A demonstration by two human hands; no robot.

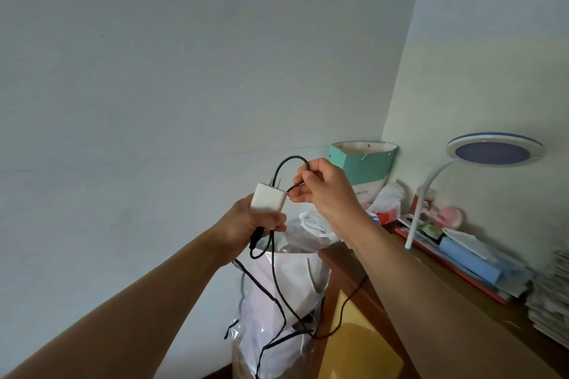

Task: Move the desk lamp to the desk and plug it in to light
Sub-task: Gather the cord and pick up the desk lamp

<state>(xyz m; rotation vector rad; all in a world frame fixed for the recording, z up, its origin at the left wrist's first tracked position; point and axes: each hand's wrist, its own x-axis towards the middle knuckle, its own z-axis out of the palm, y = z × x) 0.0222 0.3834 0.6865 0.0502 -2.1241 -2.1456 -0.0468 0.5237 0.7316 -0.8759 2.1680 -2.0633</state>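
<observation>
Left hand [252,224] gripped white plug adapter [267,200], prongs up; right hand [323,191] pinched black cord [278,292] end. Desk lamp [480,163] stood on cluttered desk [498,317], unlit. Advice: untangle loops first, keep slack, avoid tugging lamp.

Desk lamp [489,154]: round white head, blue centre, curved white neck, stood upright on wooden desk [480,295] at right. White plug adapter [267,198], prongs upward, unplugged; black cord [277,292] looped, hanging down.
</observation>
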